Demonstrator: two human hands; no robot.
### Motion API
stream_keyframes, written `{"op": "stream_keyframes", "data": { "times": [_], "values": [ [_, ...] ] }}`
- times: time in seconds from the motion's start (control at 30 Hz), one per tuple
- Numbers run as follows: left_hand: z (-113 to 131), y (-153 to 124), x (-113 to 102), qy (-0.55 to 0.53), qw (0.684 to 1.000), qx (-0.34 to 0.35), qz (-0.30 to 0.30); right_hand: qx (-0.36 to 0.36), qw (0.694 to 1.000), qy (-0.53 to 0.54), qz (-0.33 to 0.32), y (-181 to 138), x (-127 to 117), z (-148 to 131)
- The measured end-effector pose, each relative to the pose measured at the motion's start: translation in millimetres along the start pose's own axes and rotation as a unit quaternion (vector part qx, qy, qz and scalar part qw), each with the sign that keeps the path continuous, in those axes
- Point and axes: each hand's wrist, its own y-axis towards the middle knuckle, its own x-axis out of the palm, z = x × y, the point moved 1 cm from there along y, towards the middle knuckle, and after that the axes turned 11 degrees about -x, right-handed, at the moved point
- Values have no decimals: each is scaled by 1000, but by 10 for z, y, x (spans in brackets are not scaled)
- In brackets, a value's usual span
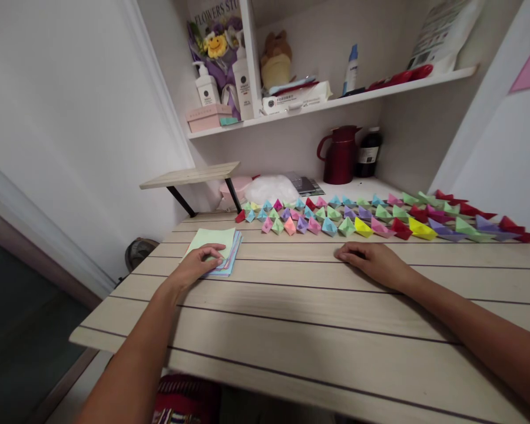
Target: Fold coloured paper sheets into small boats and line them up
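My left hand (202,262) rests on the near part of a stack of square coloured paper (216,237). Its fingers are bent and slightly apart over the pale green top sheet, and blue and pink sheets show along the right and near edges. Farther right, my right hand (365,257) lies on the table with its fingers curled in and nothing visible in them. Just beyond that hand run several rows of folded paper boats (363,227) in red, yellow, green, pink, blue and purple. The boats at the right look larger.
The slatted wooden table (265,300) carries a small raised shelf (194,175) at its back left. Behind the boats are a white plastic bag (271,189), a red jug (341,154) and a dark bottle (369,153). A white wall shelf (357,97) with bottles hangs above.
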Motion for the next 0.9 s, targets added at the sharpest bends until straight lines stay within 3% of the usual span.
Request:
{"op": "stream_keyframes", "data": {
  "times": [0.2, 0.3, 0.37, 0.43, 0.5, 0.57, 0.63, 0.77, 0.9],
  "values": [
    [45, -11, 22, -43, 990, 6, 136, -13, 1000, 22, -1, 8, -17, -20],
    [209, -59, -1, -97, 967, 26, 232, -12, 999, 44, 6, 16, -25, -33],
    [381, -98, 80, -140, 957, 40, 250, -11, 996, 80, 22, 17, -45, -60],
    [572, -128, 280, -176, 962, 41, 203, -14, 986, 158, 55, 6, -87, -120],
    [743, -142, 580, -202, 972, 32, 113, -24, 954, 286, 81, -18, -144, -214],
    [868, -132, 932, -295, 955, -20, -28, -36, 902, 425, 67, -49, -193, -333],
    [952, -98, 1257, -349, 929, -72, -98, -49, 863, 501, 41, -80, -227, -449],
    [1038, 28, 1716, -397, 892, -113, -185, -76, 853, 513, 61, -118, -256, -591],
    [1005, 148, 1941, -415, 872, -139, -219, -5, 824, 559, 91, -136, -274, -579]
  ]
}}
